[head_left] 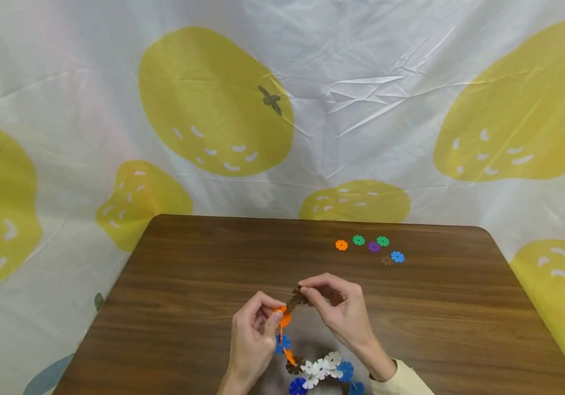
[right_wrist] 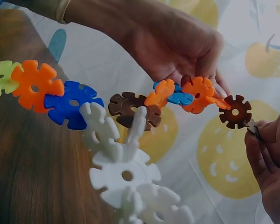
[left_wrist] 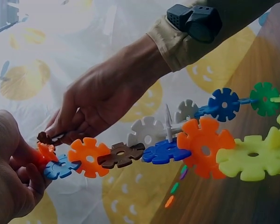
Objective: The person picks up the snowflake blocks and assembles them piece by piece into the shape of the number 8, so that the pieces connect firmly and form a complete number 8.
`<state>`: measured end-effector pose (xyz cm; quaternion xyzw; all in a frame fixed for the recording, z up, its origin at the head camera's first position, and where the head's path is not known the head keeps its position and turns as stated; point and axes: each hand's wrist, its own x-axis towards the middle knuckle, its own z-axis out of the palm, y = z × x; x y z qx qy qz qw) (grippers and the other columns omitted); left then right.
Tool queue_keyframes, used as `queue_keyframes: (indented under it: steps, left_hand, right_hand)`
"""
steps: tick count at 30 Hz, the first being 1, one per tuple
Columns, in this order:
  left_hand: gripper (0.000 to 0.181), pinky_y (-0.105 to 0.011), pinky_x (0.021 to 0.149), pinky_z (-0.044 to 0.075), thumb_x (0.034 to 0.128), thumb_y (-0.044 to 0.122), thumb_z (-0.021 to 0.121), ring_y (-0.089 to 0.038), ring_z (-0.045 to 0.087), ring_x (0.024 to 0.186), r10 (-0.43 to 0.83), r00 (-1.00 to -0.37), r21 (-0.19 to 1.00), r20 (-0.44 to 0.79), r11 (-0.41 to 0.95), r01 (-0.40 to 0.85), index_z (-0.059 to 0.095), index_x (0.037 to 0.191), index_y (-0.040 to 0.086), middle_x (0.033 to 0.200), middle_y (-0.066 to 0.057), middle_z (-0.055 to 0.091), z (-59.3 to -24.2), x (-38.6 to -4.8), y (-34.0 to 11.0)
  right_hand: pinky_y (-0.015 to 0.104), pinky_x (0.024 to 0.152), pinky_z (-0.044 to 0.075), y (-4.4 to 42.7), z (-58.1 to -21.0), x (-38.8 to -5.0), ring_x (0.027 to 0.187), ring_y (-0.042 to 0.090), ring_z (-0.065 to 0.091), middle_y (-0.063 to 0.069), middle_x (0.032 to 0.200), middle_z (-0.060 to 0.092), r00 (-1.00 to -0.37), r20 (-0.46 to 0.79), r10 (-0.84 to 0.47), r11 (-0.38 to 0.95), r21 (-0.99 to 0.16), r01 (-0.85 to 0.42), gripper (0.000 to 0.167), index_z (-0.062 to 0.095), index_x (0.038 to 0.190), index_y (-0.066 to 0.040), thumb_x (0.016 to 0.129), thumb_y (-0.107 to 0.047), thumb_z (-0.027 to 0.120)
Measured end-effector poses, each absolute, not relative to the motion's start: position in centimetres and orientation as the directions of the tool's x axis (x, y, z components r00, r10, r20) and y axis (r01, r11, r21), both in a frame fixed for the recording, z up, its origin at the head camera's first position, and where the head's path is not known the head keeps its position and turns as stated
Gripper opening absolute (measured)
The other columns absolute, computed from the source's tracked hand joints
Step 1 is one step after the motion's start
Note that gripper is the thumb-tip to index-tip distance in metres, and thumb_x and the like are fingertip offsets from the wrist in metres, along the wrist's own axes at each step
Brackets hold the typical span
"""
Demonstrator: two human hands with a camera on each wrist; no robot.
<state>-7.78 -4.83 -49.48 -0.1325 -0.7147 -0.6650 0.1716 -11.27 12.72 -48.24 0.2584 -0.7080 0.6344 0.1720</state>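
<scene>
A chain of slotted snowflake discs hangs between and below both hands. My left hand [head_left: 253, 336] pinches an orange disc [head_left: 286, 320] near the chain's upper end. At that end my right hand [head_left: 345, 308] pinches a brown disc [head_left: 299, 295], seen edge-on and partly hidden by fingertips in the right wrist view. Between the hands, another brown disc [right_wrist: 243, 106] joins the orange one. Further along come blue [left_wrist: 60, 169], orange [left_wrist: 79, 158] and brown discs [left_wrist: 114, 160], then a dark blue disc [right_wrist: 60, 105] and a cluster of white discs [right_wrist: 107, 175].
Several loose discs lie at the far side of the wooden table [head_left: 188, 274]: orange [head_left: 342, 248], two green [head_left: 359, 244], purple [head_left: 374, 250], brown [head_left: 385, 263] and blue [head_left: 397, 260]. Behind the table hangs a fruit-print cloth [head_left: 243, 208]. Yellow-green discs [left_wrist: 242, 165] continue the chain.
</scene>
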Motion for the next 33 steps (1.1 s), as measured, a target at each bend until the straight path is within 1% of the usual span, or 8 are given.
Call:
queue_keyframes:
  steps: [7, 12, 16, 20, 24, 28, 30, 33]
  left_hand:
    - [0.027, -0.02, 0.047, 0.047, 0.0798, -0.021, 0.064, -0.004, 0.053, 0.057, -0.036, -0.907, 0.905, 0.42, 0.085, 0.416, 0.068, 0.087, 0.005, 0.07, -0.009, 0.063, -49.8, -7.8, -4.8]
    - [0.028, -0.019, 0.047, 0.047, 0.0787, -0.022, 0.063, -0.004, 0.053, 0.058, -0.032, -0.911, 0.91, 0.411, 0.077, 0.408, 0.068, 0.087, 0.004, 0.07, -0.009, 0.062, -49.9, -7.9, -4.6]
    - [0.027, -0.019, 0.049, 0.047, 0.0785, -0.022, 0.063, -0.004, 0.054, 0.059, -0.038, -0.918, 0.917, 0.394, 0.074, 0.391, 0.068, 0.087, 0.004, 0.07, -0.009, 0.062, -49.9, -7.9, -4.5]
    - [0.023, -0.02, 0.053, 0.051, 0.0822, -0.02, 0.063, -0.005, 0.056, 0.061, -0.024, -0.938, 0.937, 0.347, 0.044, 0.345, 0.067, 0.09, 0.002, 0.072, -0.011, 0.062, -50.1, -8.0, -4.6]
    - [0.016, -0.021, 0.057, 0.055, 0.0876, -0.015, 0.063, -0.006, 0.059, 0.063, 0.014, -0.952, 0.952, 0.306, 0.001, 0.306, 0.066, 0.094, -0.001, 0.075, -0.015, 0.062, -50.1, -8.2, -4.8]
    - [0.01, -0.021, 0.056, 0.055, 0.091, -0.01, 0.063, -0.005, 0.057, 0.063, 0.045, -0.951, 0.952, 0.306, -0.029, 0.305, 0.065, 0.097, -0.002, 0.077, -0.018, 0.062, -49.8, -8.2, -5.0]
    - [0.007, -0.022, 0.053, 0.053, 0.0925, -0.008, 0.063, -0.004, 0.054, 0.062, 0.052, -0.945, 0.946, 0.322, -0.045, 0.32, 0.064, 0.098, -0.004, 0.076, -0.02, 0.059, -49.7, -8.1, -5.2]
    - [0.006, -0.022, 0.051, 0.05, 0.0942, -0.007, 0.061, -0.004, 0.052, 0.062, 0.049, -0.937, 0.938, 0.345, -0.062, 0.342, 0.062, 0.1, -0.005, 0.076, -0.021, 0.056, -49.7, -7.9, -5.4]
  right_hand:
    - [0.03, 0.059, 0.061, 12.9, -48.8, -11.3, 0.07, 0.012, 0.071, 0.018, 0.088, 0.074, -0.81, 0.566, -0.151, 0.058, -0.813, -0.579, 0.015, 0.074, 0.1, -0.001, 0.09, 0.008, 0.069]
    - [0.029, 0.056, 0.06, 12.8, -49.0, -11.2, 0.067, 0.008, 0.068, 0.017, 0.086, 0.074, -0.819, 0.558, -0.134, 0.058, -0.82, -0.569, 0.015, 0.074, 0.101, -0.001, 0.091, 0.007, 0.069]
    - [0.028, 0.06, 0.061, 12.6, -49.0, -11.2, 0.071, 0.008, 0.069, 0.018, 0.087, 0.074, -0.813, 0.565, -0.141, 0.056, -0.815, -0.576, 0.015, 0.074, 0.101, 0.0, 0.09, 0.008, 0.069]
    - [0.03, 0.064, 0.063, 12.6, -48.7, -11.4, 0.075, 0.011, 0.071, 0.021, 0.091, 0.073, -0.789, 0.587, -0.182, 0.028, -0.799, -0.601, 0.016, 0.073, 0.102, 0.002, 0.09, 0.011, 0.067]
    - [0.03, 0.064, 0.062, 13.3, -48.1, -12.0, 0.076, 0.009, 0.071, 0.019, 0.096, 0.074, -0.801, 0.551, -0.232, 0.046, -0.817, -0.575, 0.018, 0.073, 0.108, 0.0, 0.094, 0.007, 0.065]
    - [0.03, 0.066, 0.062, 15.2, -47.9, -13.6, 0.078, 0.01, 0.071, 0.018, 0.098, 0.075, -0.842, 0.492, -0.22, 0.147, -0.837, -0.527, 0.02, 0.07, 0.116, -0.004, 0.098, 0.0, 0.062]
    - [0.027, 0.067, 0.061, 16.9, -48.1, -15.0, 0.079, 0.01, 0.071, 0.017, 0.096, 0.075, -0.869, 0.468, -0.157, 0.259, -0.83, -0.494, 0.019, 0.07, 0.116, -0.005, 0.099, -0.004, 0.064]
    - [0.019, 0.067, 0.056, 20.4, -49.1, -17.6, 0.079, 0.008, 0.069, 0.014, 0.095, 0.074, -0.911, 0.412, -0.007, 0.49, -0.793, -0.363, 0.014, 0.072, 0.109, -0.007, 0.098, -0.012, 0.067]
